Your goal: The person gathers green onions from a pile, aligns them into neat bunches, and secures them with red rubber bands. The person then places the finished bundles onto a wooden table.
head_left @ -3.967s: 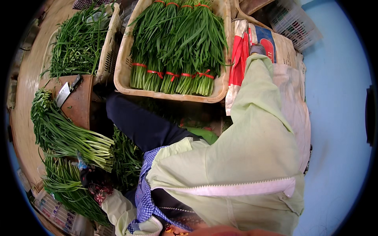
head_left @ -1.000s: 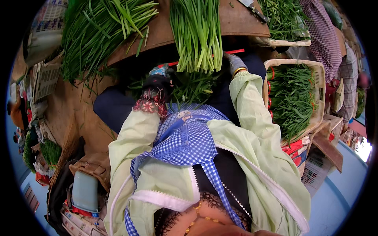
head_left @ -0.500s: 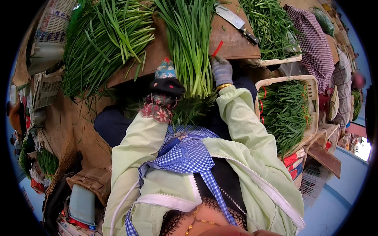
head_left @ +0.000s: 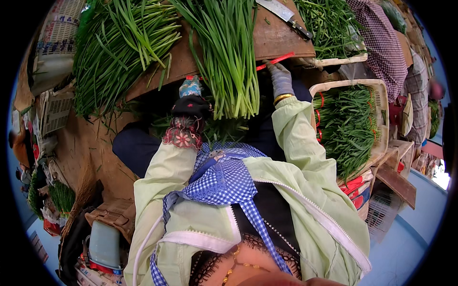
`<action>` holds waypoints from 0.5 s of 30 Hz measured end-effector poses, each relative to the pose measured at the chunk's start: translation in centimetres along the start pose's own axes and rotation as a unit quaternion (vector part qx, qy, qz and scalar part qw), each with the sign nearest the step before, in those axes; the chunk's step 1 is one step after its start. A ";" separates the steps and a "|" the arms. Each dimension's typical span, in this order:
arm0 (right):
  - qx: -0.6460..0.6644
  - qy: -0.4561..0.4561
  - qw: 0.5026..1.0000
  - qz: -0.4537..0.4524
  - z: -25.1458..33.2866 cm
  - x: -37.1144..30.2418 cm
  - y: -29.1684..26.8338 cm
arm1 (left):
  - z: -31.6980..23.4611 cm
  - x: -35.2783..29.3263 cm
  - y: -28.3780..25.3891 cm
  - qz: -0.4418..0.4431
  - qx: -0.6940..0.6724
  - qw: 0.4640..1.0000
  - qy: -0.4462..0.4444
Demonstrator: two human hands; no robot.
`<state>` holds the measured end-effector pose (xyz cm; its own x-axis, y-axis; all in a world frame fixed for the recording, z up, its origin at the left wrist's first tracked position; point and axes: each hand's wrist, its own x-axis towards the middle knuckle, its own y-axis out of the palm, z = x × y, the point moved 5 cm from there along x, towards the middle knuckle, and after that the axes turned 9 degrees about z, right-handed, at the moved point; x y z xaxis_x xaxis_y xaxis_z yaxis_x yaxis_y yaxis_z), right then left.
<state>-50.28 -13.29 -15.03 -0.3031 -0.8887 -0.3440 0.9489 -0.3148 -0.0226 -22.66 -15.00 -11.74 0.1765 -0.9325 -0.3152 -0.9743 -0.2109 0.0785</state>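
A thick bunch of garlic chives (head_left: 229, 66) hangs over the near edge of the wooden board (head_left: 274, 40), pale stem ends toward me. On its left my left hand (head_left: 191, 88), in a blue patterned glove, is closed on a bit of red tie showing at its fingertips. Right of the bunch, my right hand (head_left: 280, 78) in a grey glove pinches a red tie (head_left: 282, 57), whose free end sticks out to the right. The stretch between the hands is hidden beneath the stems. Both hands are apart from the chives.
A loose heap of chives (head_left: 114, 57) covers the board's left side. A knife (head_left: 286, 18) lies at the back right. To the right are a crate rim (head_left: 348, 61) around cut greens and a white crate (head_left: 383, 107) of tied bunches. A broom (head_left: 78, 205) leans at left.
My hands have drawn apart, the left going left and the right going right. More red tie shows at the right hand. The left hand no longer touches the bunch.
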 end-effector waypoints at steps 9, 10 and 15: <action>0.142 -0.172 0.972 0.070 7.9 -5.5 2.3 | -0.7 -0.7 -0.4 -0.024 0.010 1.000 -0.009; 0.083 -0.187 0.973 0.110 8.7 -6.0 3.2 | -0.5 -1.2 -0.4 -0.026 0.011 1.000 -0.010; -0.124 -0.297 0.903 0.284 12.5 -7.7 9.7 | 0.0 -3.1 -0.5 -0.036 0.022 0.999 -0.027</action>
<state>-39.83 -13.70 -0.86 0.3153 -0.9285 0.1962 0.9344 0.2676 -0.2352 -22.76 -11.99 -10.83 0.2396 -0.8980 -0.3691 -0.9647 -0.2629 0.0134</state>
